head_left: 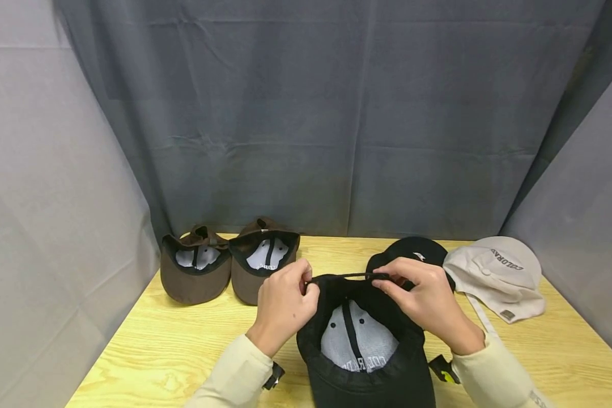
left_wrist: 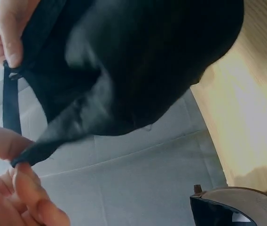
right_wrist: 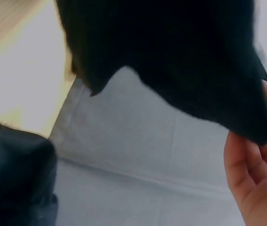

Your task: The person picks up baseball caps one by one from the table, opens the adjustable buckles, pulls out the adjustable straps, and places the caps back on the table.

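A black cap (head_left: 367,385) hangs between my hands near the front of the table, its inside facing me and its brim downward. Pale lining with mirrored stitched lettering shows inside the crown. My left hand (head_left: 287,303) pinches the cap's back edge at one end of the strap (head_left: 354,275). At the strap's other end, my right hand (head_left: 428,294) pinches the edge and buckle area between thumb and fingers. The strap is stretched nearly straight across the back opening. In the left wrist view, the left fingers (left_wrist: 30,193) grip a corner of the black cloth.
Two brown caps (head_left: 196,283) (head_left: 250,277) lie inside-up at the back left. Another black cap (head_left: 413,249) sits at the back right, partly behind my right hand. Beside it is a cream cap (head_left: 505,277) with dark lettering and a loose strap. Grey curtains (head_left: 336,141) stand behind the wooden table (head_left: 148,351).
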Tool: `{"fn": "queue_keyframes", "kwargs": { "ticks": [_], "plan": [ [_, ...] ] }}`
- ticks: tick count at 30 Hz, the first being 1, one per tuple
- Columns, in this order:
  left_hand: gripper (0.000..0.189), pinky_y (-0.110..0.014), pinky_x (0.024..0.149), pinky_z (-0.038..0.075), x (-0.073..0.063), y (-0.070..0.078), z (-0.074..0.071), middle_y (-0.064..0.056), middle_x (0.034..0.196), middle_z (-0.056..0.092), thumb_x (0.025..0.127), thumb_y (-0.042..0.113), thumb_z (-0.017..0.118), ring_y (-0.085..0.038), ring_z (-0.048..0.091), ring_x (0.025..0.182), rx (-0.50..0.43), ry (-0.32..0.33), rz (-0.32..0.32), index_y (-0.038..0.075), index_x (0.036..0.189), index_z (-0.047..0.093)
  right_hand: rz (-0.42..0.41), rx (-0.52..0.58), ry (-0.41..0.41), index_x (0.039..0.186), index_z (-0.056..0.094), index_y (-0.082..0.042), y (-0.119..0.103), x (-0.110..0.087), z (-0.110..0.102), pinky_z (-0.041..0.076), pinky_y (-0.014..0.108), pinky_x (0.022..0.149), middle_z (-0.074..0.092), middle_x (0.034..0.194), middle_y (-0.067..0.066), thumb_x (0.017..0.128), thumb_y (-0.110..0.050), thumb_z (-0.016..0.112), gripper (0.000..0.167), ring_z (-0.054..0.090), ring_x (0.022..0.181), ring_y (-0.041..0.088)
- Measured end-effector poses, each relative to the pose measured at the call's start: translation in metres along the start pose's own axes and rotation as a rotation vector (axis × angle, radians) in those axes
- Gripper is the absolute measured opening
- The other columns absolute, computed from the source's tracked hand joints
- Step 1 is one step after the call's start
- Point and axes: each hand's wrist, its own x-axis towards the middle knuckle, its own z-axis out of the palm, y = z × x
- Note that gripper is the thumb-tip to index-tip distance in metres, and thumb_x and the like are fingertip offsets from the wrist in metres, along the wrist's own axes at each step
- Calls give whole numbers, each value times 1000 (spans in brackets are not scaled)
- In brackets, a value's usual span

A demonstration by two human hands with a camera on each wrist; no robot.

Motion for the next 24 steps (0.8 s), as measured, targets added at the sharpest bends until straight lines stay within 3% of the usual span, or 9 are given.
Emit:
{"fn": "queue_keyframes", "kwargs": {
  "ticks": [5,9,17,20,24],
  "plan": [
    [12,-20,47,33,1,-4,-5,11,59,53,80,21,74,-4,44,49,24,-28,-64,19,81,62,-27,-5,13,86,76,-19,-5,13,1,47,12,61,70,79,-11,71,-6,86,22,57,65,-6],
    [22,-19,51,38,-1,-12,-11,10,65,60,82,32,79,-3,50,53,6,-66,-76,18,93,67,-31,-51,5,82,73,-18,-4,31,6,42,12,57,64,72,-12,72,-7,86,19,50,59,-4],
    [17,-21,56,41,-9,-23,-23,5,78,67,85,25,75,-4,50,57,28,-45,-103,16,97,67,86,-137,-29,77,73,-16,9,89,11,39,23,52,61,63,-4,81,-15,81,9,45,53,7],
    [16,-20,56,41,-14,-27,-27,4,82,68,86,24,74,-3,50,57,39,-53,-128,15,99,68,101,-172,31,76,73,-11,22,118,8,41,29,55,67,67,5,84,-14,77,10,52,55,15],
    [17,-18,55,39,-23,-30,-31,3,86,67,88,23,73,0,46,56,35,-76,-163,15,102,68,57,-204,200,83,74,-3,52,143,10,45,36,63,70,77,14,87,-11,74,8,60,64,25]
  ]
}}
